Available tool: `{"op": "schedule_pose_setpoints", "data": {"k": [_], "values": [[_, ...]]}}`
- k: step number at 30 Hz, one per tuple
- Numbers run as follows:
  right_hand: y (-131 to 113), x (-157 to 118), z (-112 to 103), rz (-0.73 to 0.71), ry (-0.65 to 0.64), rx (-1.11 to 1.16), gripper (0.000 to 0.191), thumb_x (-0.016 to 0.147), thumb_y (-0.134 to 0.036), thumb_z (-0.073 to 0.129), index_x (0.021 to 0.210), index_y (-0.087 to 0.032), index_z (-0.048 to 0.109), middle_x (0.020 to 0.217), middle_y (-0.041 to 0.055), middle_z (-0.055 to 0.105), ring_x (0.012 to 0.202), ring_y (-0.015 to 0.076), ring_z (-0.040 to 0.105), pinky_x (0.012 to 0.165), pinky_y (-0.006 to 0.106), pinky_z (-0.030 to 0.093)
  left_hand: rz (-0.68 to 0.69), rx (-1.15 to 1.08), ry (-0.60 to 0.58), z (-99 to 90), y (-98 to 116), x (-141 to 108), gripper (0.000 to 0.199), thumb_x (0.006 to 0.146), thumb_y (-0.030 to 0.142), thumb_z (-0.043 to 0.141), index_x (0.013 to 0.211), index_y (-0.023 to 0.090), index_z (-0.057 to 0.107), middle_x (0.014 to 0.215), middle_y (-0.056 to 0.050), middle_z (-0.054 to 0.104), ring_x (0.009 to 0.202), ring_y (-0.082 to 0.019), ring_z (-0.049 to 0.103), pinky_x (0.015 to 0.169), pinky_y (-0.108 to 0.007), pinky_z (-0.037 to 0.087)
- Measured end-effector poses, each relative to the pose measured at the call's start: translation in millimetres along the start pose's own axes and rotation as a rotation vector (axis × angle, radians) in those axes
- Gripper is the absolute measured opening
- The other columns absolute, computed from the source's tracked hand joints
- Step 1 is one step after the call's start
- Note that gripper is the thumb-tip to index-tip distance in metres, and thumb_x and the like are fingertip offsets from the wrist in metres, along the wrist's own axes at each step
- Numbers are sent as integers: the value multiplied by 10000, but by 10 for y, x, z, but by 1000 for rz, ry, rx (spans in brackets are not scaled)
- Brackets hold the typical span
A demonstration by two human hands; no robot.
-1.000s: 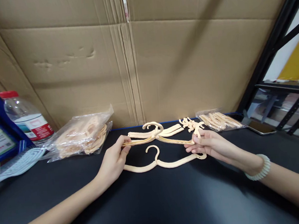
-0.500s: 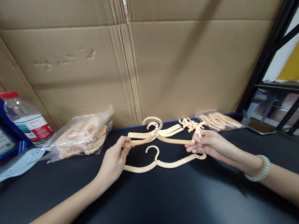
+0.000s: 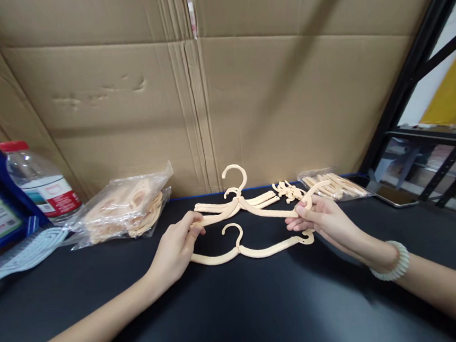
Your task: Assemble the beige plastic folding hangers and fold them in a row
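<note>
A cream plastic hanger point(image 3: 266, 213) is held up between my two hands, its hook pointing up. My left hand point(image 3: 175, 245) pinches its left end. My right hand point(image 3: 326, 220) is closed on its right end, where a small curved piece point(image 3: 316, 189) sticks up past the fingers. On the black table in front lies a second cream hanger point(image 3: 269, 251) with a hooked piece point(image 3: 308, 237) at its right end; its left end is hidden by my left hand. Folded hanger arms point(image 3: 211, 207) lie behind the held hanger.
Small hooked pieces point(image 3: 288, 191) and a bag of cream parts point(image 3: 339, 185) lie at the back right, near a flat dark object point(image 3: 393, 195). At the left are bagged hangers point(image 3: 119, 209), a bottle point(image 3: 47, 184) and a pale brush-like object point(image 3: 39, 248). Cardboard point(image 3: 125, 95) stands behind.
The held hanger has tilted so its hook stands higher and its arms show more broadly. The curved piece at my right hand has turned outward to the right.
</note>
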State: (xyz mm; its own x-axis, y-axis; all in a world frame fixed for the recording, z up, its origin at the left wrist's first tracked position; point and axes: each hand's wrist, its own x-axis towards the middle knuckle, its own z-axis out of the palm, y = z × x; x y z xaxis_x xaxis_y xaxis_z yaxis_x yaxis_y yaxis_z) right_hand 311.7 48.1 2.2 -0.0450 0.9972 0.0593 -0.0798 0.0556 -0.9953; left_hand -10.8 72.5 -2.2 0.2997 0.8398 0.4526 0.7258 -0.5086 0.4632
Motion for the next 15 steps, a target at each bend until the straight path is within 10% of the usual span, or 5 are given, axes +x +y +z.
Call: {"op": "schedule_pose_setpoints", "data": {"k": [10,15], "values": [[-20,-44,53,-17,-50,62,336,734,-427,743,891,-204,546,757,64,730,739,211,721,676,299,578,443,438,17,-93,135,-13,245,967,238,351,997,168,584,890,-73,688,759,-205,612,761,-362,388],[-44,-27,48,-166,-49,55,252,734,-390,740,874,-209,636,1062,70,641,874,188,621,654,298,572,458,604,-8,-246,208,3,302,977,236,299,956,158,590,729,-51,640,661,-210,588,749,-378,375]]}}
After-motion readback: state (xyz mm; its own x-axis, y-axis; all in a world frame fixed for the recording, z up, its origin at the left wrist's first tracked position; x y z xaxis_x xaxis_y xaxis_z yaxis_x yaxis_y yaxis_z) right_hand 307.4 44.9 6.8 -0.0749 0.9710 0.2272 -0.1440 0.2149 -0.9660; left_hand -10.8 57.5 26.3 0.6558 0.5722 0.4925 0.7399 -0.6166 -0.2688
